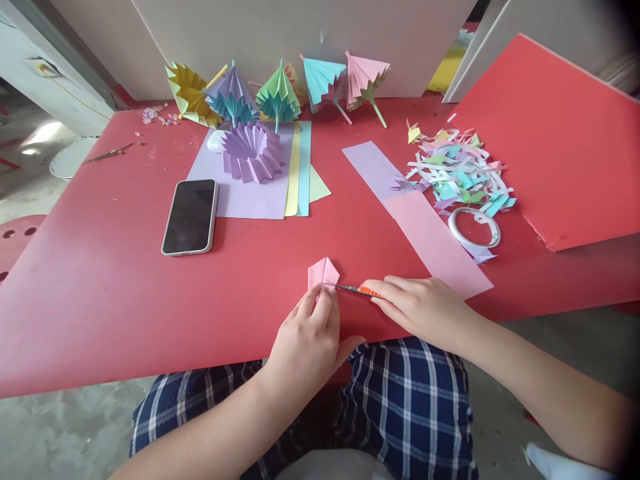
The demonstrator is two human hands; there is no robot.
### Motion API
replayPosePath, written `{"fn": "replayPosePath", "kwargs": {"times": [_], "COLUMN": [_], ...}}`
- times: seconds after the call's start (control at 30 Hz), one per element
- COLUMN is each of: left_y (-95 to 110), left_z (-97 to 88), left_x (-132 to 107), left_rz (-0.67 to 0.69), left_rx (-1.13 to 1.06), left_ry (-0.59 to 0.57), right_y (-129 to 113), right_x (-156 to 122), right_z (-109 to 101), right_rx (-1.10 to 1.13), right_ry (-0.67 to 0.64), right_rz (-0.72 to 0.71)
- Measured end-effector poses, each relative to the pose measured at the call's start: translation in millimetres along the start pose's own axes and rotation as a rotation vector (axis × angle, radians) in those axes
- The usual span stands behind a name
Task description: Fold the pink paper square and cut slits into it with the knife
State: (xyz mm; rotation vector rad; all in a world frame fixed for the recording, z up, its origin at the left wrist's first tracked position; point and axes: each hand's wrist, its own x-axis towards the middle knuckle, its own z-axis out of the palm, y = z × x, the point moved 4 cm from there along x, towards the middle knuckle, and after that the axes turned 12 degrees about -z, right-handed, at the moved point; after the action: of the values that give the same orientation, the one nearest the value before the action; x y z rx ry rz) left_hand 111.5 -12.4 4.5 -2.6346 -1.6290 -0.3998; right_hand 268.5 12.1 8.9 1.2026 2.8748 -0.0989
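Near the table's front edge, my left hand (313, 327) pinches a small folded piece of pink paper (323, 270) with its fingertips, which hide the lower part. From the right, my right hand (417, 300) grips an orange-handled cutting tool (369, 291). Its slim metal blade reaches onto the pink paper, close to my left fingertips. My fingers cover most of the handle, so its exact kind is unclear. A long pink paper strip (435, 247) lies just beyond my right hand, overlapping a lilac strip (367, 167).
Paper umbrellas (279, 93) stand along the back. A pleated lilac paper ring (253, 153) rests on coloured sheets (250, 203), beside a phone (190, 217). Paper scraps (460, 167), a tape roll (474, 228) and a red board (560, 147) are at right.
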Motion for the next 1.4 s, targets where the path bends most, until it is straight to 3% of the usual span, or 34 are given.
{"fn": "replayPosePath", "kwargs": {"times": [1.4], "left_y": [2], "left_z": [-0.6], "left_x": [1], "left_rz": [0.025], "left_rx": [-0.017], "left_ry": [0.026], "right_y": [3], "right_x": [-16], "right_z": [-4], "right_rx": [0.031], "right_ry": [0.025], "right_rz": [0.048]}}
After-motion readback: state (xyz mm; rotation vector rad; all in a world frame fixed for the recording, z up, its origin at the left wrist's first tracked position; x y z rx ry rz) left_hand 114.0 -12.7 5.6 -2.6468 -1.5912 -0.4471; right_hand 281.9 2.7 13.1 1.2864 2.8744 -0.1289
